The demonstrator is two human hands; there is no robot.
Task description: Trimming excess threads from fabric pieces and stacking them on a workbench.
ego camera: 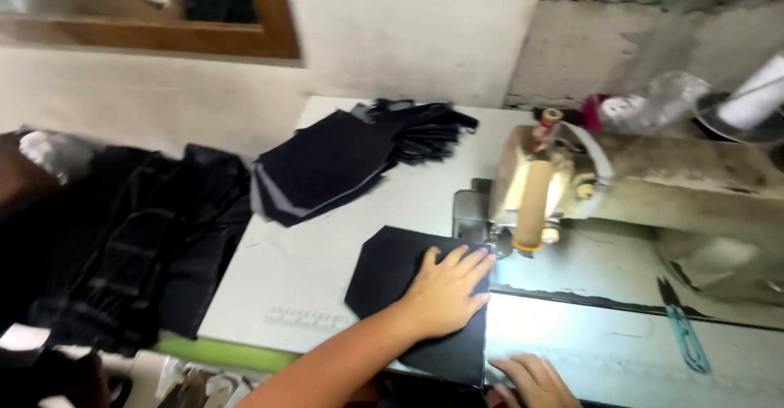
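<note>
A: Where's the left hand?

B: Flat on a dark pocket-shaped fabric piece lying near the front edge of the white worktop. The fingers are spread a little and pressed down on the cloth, the tips pointing toward the needle area of the sewing machine. It grips nothing; the palm just bears on the fabric.

A: And the right hand?

B: Low at the front edge of the worktop, just right of the fabric's lower corner. Only the fingers and part of the back show. They lie loosely together and slightly curled, resting on the brightly lit surface in front of the machine. I cannot tell whether they touch the cloth's edge or pinch anything.

A: How does the fabric piece sit?

B: Its right edge runs up to the machine's presser foot, and its pointed side faces the left edge of the worktop.

A: What else is around?

B: A fanned stack of cut dark pieces toward the back left corner of the worktop, well apart from the hands. A heap of dark garments lies off the left edge. A pair of teal thread snips rests on the machine bed to the right, and a white thread cone stands at the far right
</note>
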